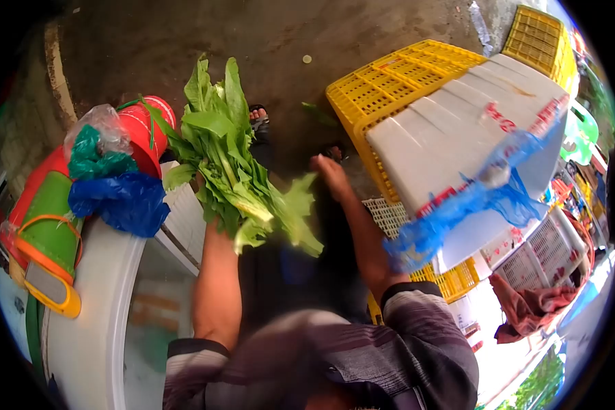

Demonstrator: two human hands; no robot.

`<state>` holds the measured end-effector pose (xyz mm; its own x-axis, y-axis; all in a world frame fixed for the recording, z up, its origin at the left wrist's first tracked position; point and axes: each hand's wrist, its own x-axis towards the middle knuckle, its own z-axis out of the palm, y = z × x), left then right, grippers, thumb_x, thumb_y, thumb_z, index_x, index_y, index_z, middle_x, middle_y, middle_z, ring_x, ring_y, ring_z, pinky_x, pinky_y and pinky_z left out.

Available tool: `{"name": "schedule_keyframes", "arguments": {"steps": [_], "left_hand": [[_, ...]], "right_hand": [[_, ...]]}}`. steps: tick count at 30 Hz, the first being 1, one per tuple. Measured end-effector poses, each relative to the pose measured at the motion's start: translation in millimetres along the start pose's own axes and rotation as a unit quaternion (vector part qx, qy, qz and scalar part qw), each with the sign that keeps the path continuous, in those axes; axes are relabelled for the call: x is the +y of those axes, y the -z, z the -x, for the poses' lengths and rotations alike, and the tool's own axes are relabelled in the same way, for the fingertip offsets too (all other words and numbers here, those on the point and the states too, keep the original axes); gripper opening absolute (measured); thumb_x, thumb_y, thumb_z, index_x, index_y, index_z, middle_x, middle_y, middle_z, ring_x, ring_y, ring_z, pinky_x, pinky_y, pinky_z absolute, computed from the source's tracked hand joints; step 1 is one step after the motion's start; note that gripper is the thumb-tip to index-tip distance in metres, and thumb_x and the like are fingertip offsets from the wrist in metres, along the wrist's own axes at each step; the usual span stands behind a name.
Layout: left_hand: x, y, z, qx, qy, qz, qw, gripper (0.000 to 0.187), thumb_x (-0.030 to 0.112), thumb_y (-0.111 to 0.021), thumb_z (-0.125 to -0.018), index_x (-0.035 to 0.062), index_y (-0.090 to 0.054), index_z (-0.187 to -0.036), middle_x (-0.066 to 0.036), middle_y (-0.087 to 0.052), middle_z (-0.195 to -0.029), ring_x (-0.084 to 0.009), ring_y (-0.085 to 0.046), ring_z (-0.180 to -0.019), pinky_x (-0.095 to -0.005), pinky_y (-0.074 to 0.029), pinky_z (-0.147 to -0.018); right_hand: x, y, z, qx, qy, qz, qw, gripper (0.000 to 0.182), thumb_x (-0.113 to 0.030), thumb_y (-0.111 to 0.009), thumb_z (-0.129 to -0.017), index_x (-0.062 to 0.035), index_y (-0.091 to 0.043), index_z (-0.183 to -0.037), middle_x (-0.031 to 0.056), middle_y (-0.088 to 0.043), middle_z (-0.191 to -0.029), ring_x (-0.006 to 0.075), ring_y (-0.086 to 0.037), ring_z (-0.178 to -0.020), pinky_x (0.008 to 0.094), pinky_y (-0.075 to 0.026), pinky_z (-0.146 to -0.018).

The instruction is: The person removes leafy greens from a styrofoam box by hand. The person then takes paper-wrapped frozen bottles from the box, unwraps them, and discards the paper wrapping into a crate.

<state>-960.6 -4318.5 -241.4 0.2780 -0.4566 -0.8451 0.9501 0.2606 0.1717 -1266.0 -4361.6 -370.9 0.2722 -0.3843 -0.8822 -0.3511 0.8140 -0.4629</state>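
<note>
A large bunch of leafy green lettuce [229, 164] is held up in front of me, its long leaves pointing away and some loose ones drooping to the right. My left forearm [216, 287] reaches up beneath it; the leaves cover most of my left hand, which grips the bunch. To the right of the leaves, and apart from them, is my right hand [331, 176], over the dark floor beside a yellow crate [403, 75]. Its fingers are turned away and blurred, and I see no object in it.
On the left, a red container [145, 130], a green bucket [51, 215] and a blue plastic bag [119, 203] sit by a white-rimmed tub [106, 294]. A white foam box [458, 137] with blue plastic film [451, 219] stands against the yellow crate at right.
</note>
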Motion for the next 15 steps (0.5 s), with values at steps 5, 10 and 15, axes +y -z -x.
{"name": "schedule_keyframes", "arguments": {"steps": [5, 10, 15], "left_hand": [[-14, 28, -25, -0.008, 0.049, 0.010, 0.999, 0.043, 0.041, -0.054, -0.099, 0.0130, -0.054, -0.131, -0.010, -0.062, -0.113, -0.0269, -0.060, -0.089, -0.0429, -0.054, -0.078], [-12, 52, -25, -0.019, 0.101, 0.026, 0.994, 0.045, 0.041, -0.051, -0.101, 0.0135, -0.049, -0.136, -0.012, -0.056, -0.114, -0.0275, -0.054, -0.089, -0.0430, -0.051, -0.079], [-7, 64, -25, -0.069, 0.155, 0.071, 0.983, 0.047, 0.041, -0.048, -0.102, 0.0140, -0.044, -0.141, -0.015, -0.051, -0.114, -0.0280, -0.048, -0.089, -0.0431, -0.047, -0.080]], "right_hand": [[72, 7, -150, 0.150, -0.178, -0.252, 0.939, 0.043, -0.042, -0.065, -0.094, -0.0089, -0.055, -0.119, 0.0111, -0.065, -0.100, 0.0278, -0.066, -0.081, 0.0420, -0.053, -0.067], [91, 4, -251, 0.201, -0.225, -0.280, 0.911, 0.044, -0.042, -0.064, -0.095, -0.0120, -0.051, -0.124, 0.0114, -0.065, -0.099, 0.0283, -0.066, -0.076, 0.0414, -0.046, -0.057], [105, 9, -308, 0.273, -0.278, -0.259, 0.884, 0.041, -0.043, -0.062, -0.095, -0.0122, -0.054, -0.121, 0.0091, -0.065, -0.096, 0.0262, -0.066, -0.072, 0.0460, -0.047, -0.060]]}}
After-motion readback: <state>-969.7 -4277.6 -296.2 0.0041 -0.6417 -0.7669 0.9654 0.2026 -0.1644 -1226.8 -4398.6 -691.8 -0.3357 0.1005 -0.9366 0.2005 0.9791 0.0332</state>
